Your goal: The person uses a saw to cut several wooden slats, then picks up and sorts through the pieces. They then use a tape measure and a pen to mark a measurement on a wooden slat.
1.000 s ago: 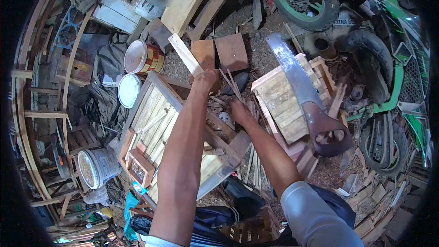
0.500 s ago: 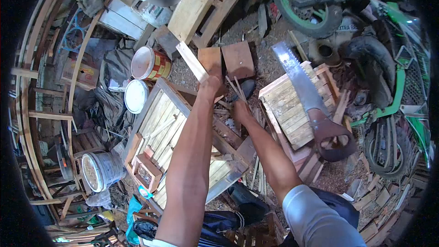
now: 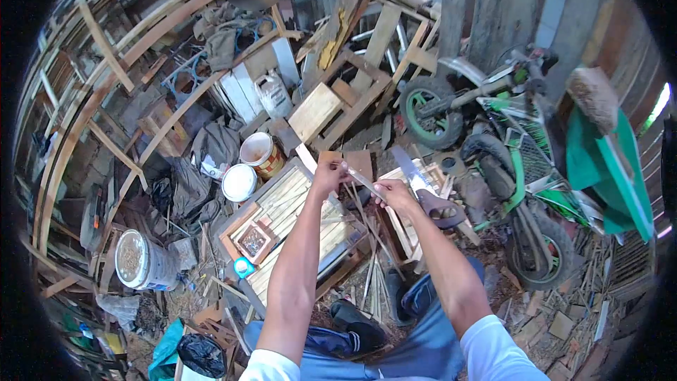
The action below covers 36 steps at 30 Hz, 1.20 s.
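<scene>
Blue trousers [image 3: 423,353] and white sleeves [image 3: 504,349] are seen nearest. Past these, both bare forearms are held out forward. By the left hand [image 3: 328,176] a pale wood piece [image 3: 305,158] is held, its free end pointed away; the left grip is closed, fingers curled round. By the right hand [image 3: 395,194] a narrow strip [image 3: 363,182] is pinched at its near end, the right grip drawn closed on it. The strip is spanned between the two hands; whether it is joined to the pale wood piece cannot be told, the left fingers being in the way.

Beneath the left forearm a slatted surface [image 3: 335,229] is bordered by a dark frame. Toward its near left corner are set a small wooden box [image 3: 269,240], filled with small bits, and, near it, a turquoise object [image 3: 243,267]. To the right a saw [image 3: 419,182] is rested across a wooden crate [image 3: 431,171], handle nearest. Further off, a white-lidded pail [image 3: 238,183] is placed beside a red-and-yellow bucket [image 3: 271,162]. Beyond, at right, a green motorbike [image 3: 529,152] is stood, backed by a plank wall [image 3: 486,7]
</scene>
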Motion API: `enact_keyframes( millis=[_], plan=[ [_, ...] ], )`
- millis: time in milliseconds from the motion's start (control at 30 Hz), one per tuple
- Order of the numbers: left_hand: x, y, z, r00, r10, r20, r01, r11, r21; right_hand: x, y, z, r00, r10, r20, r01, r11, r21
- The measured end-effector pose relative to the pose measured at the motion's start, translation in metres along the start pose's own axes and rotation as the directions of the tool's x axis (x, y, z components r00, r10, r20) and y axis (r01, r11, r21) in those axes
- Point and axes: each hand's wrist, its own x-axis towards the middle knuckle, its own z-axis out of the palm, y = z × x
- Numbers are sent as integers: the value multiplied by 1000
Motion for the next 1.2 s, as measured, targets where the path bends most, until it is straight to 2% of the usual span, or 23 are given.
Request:
enact_keyframes(
  millis=[133,167,267,367,467,567,667,733,833,933,967,1067,1100,1200],
  plan=[
    [-53,39,8,996,87,21,-84,992,-97,-70,-48,-18,990,-39,136,33,998,49],
    [-65,44,10,996,93,17,-90,988,-126,-86,-51,-26,981,-35,193,14,994,108],
    [-96,56,22,993,113,-30,-116,972,-205,-133,-59,-41,971,-40,236,9,991,131],
    [-113,50,39,991,126,-51,-136,906,-400,-171,-69,-47,979,-75,192,49,990,133],
    [-133,54,61,991,130,-14,-126,926,-355,-197,-72,-55,982,-103,160,77,983,165],
    [-135,44,85,994,107,0,-97,901,-424,-213,-69,-72,987,-112,119,85,973,213],
    [-140,42,115,997,82,-1,-72,870,-487,-225,-64,-91,986,-101,131,79,983,163],
    [-139,30,140,997,77,-18,-75,843,-533,-240,-70,-97,993,-29,114,16,993,117],
    [-143,16,169,996,88,12,-71,871,-486,-242,-64,-117,989,48,141,-56,997,53],
    [-149,2,194,996,73,52,-43,896,-442,-238,-40,-145,989,131,69,-129,991,-39],
    [-150,-3,202,995,62,72,-25,902,-431,-238,-31,-152,991,130,26,-128,989,-70],
    [-146,-31,220,979,49,197,17,947,-322,-235,-1,-173,945,270,-184,-261,963,68],
    [-138,-57,228,973,122,196,-76,971,-229,-227,18,-183,910,287,-299,-261,957,124],
    [-172,-53,241,964,123,236,-123,992,-16,-218,52,-206,810,398,-430,-401,912,90]
  ],
)
